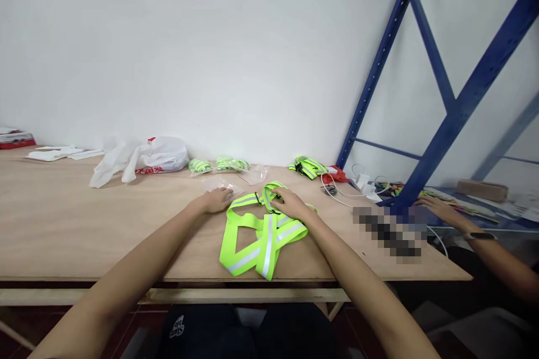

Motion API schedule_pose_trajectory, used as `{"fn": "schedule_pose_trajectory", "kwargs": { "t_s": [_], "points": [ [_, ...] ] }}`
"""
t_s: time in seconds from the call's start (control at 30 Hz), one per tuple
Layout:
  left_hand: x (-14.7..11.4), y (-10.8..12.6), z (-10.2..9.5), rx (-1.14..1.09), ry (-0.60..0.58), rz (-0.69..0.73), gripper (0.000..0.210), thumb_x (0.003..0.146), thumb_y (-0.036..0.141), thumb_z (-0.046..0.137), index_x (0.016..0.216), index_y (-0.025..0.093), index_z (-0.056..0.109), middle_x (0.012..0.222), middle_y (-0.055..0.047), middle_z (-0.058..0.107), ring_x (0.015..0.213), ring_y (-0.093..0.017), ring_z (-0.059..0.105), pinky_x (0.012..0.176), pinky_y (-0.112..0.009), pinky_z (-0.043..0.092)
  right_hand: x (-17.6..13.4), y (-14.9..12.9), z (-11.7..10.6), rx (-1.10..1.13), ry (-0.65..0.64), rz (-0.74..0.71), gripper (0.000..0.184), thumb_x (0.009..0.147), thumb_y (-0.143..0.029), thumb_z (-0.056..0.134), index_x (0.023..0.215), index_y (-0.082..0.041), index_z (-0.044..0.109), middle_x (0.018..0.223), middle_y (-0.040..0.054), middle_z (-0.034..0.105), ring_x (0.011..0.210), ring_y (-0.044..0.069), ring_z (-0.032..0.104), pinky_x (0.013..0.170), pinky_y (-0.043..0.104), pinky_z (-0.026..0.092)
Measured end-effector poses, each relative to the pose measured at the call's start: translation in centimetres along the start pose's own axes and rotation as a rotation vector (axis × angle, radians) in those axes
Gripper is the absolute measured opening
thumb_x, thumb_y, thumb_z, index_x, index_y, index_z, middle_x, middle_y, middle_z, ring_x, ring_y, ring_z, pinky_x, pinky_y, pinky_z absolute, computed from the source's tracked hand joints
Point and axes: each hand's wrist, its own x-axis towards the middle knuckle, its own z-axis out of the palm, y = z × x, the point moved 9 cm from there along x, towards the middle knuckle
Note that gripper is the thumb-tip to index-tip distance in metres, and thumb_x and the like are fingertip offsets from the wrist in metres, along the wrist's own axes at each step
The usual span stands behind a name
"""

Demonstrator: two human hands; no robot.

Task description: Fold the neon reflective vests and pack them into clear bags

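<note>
A fluorescent yellow-green reflective vest (pixel 269 244) made of straps with silver stripes lies on the wooden table in front of me, its lower straps crossing. My right hand (pixel 290 203) is at its upper right, fingers bent round the looped strap. To the left of the vest, my left hand (pixel 215 200) rests low on the table with its fingers loosely extended. Its fingertips are at the edge of a clear plastic bag (pixel 219 183), beside the vest's upper strap; whether they touch the strap I cannot tell.
Bagged reflective bundles (pixel 227 164) lie by the wall, next to a white shopping bag (pixel 164 154). Another reflective bundle (pixel 309 167), a red packet (pixel 338 174) and white cables (pixel 343 196) are at right. A blue metal frame (pixel 438 140) rises there; beyond it reaches another person's arm (pixel 450 214).
</note>
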Motion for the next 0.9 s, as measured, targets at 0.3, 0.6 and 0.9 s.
{"fn": "schedule_pose_trajectory", "kwargs": {
  "t_s": [0.3, 0.6, 0.9],
  "points": [
    [-1.0, 4.5, -3.4, -0.065, 0.181, 0.11, 0.062, 0.101, 0.057, 0.029, 0.149, 0.021, 0.045, 0.157, -0.012, 0.043, 0.144, -0.032, 0.037, 0.118, -0.049, 0.026, -0.7, 2.5, 1.1, -0.057, -0.016, 0.117, 0.037, 0.088, -0.027, 0.062, 0.124, -0.018, 0.064, 0.129, 0.0095, 0.067, 0.118, 0.025, 0.06, 0.101, 0.034, 0.045],
    [-1.4, 8.8, -1.4, -0.13, 0.1, 0.292, 0.071, 0.082, 0.018, 0.053, 0.151, 0.022, 0.038, 0.146, -0.011, 0.055, 0.129, -0.032, 0.055, 0.114, -0.047, 0.031, -2.0, 6.4, -1.4, -0.15, 0.106, 0.436, 0.077, 0.085, -0.033, 0.064, 0.153, -0.015, 0.034, 0.154, 0.0203, 0.042, 0.137, 0.034, 0.043, 0.107, 0.045, 0.037],
    [-2.0, 8.1, -4.4, -0.333, 0.264, 0.202, 0.061, 0.08, 0.017, 0.043, 0.141, 0.02, 0.047, 0.106, -0.008, 0.073, 0.102, -0.028, 0.066, 0.091, -0.039, 0.049, -2.4, 8.4, -1.2, -0.132, 0.061, 0.525, 0.034, 0.08, -0.023, 0.062, 0.113, -0.021, 0.07, 0.111, 0.0081, 0.073, 0.106, 0.025, 0.063, 0.082, 0.03, 0.044]
  ]
}}
